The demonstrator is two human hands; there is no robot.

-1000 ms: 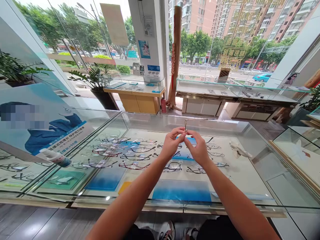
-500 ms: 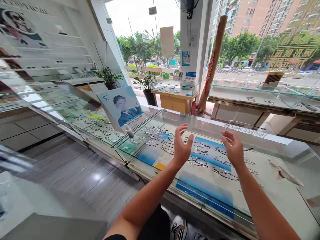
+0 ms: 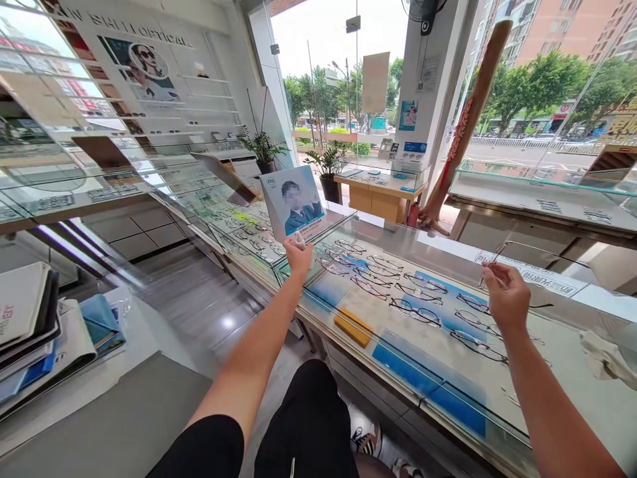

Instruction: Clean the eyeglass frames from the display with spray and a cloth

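Observation:
My left hand (image 3: 298, 257) is stretched out to the glass counter's corner, its fingers closed round a small bottle (image 3: 299, 239); only the white top shows. Right behind it leans a blue-and-white poster stand (image 3: 293, 202). Over the counter's right part, my right hand (image 3: 508, 295) pinches a pair of thin-framed eyeglasses (image 3: 540, 251) between thumb and fingers, raised above the glass. Beneath and between the hands, several rows of eyeglasses (image 3: 415, 312) lie inside the glass display counter (image 3: 393, 385), partly on blue sheets.
A crumpled cloth (image 3: 604, 355) lies at the right of the counter. An orange case (image 3: 353, 326) sits within the counter near its front edge. Folders and pouches (image 3: 74, 332) are piled on a surface at the left. A wooden post (image 3: 470, 126) stands beyond the counter.
My left hand has moved left from above the eyeglasses, going from open to closed round the small bottle. The right hand still holds its eyeglasses up. The view has turned left.

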